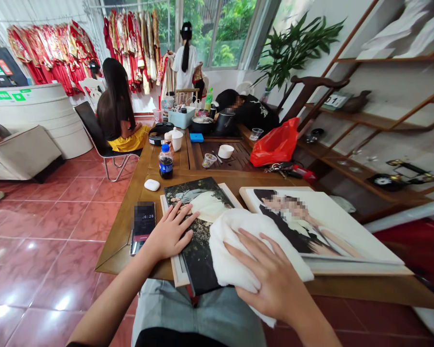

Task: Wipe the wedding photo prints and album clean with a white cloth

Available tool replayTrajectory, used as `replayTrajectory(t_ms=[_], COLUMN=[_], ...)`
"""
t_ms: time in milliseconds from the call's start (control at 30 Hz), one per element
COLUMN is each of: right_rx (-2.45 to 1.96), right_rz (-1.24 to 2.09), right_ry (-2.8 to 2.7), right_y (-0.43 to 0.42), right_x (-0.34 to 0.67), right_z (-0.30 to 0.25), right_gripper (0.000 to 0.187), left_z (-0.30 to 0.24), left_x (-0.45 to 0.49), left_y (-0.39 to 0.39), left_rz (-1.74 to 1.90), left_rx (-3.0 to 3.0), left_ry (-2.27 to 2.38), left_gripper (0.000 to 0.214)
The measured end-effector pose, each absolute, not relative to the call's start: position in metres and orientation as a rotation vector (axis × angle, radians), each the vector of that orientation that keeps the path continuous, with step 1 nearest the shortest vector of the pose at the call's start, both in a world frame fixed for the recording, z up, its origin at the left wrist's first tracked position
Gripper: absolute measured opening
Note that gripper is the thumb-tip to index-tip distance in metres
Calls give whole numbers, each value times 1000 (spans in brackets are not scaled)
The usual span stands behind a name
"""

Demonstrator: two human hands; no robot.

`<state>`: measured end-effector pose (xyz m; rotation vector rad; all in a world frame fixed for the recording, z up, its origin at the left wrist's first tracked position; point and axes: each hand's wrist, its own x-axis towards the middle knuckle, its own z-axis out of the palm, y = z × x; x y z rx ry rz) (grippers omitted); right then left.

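My left hand (173, 231) lies flat with spread fingers on the left part of a dark photo panel (198, 260). The panel shows a pale gown against a dark background. It rests at a slight angle over a light wooden frame (181, 272) at the table's near edge. Under my right hand (267, 270) is a bunched white cloth (235, 226), pressed on the right side of the panel and covering part of it. One end of the cloth hangs below the hand. To the right lies a larger framed photo (340, 212) of a couple.
Left of the panel lie a phone (144, 224) and a white earbud case (152, 185). A dark-drink bottle (165, 161), bowl (225, 151) and red plastic bag (277, 144) stand farther back. A person (255, 110) leans on the far table end; another sits on a chair (87, 125).
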<state>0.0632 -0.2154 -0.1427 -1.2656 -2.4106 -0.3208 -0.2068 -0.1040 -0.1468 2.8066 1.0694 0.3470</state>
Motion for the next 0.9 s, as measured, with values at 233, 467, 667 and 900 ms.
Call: replayTrajectory(t_ms=[233,467,667,900], right_rx=[-1124,-1149,-1443,-1377], right_rz=[-85,-144,-413,-281], right_ry=[-2595,-2543,-2299,-2380], right_y=[-223,-221,-210,-212], right_x=[17,22,62,41], right_z=[-133,-135,-143,-139], right_gripper=[85,80,57,64], left_z=[-151,-150,-146,-146], left_x=[-209,-208,-207,-207], left_y=[-100,-100,-104,-104], left_rz=[327,288,346,329], left_rx=[2826,2822,2794,2787], left_ry=[1054,1059,1063,1061], left_gripper=[58,59,54,54])
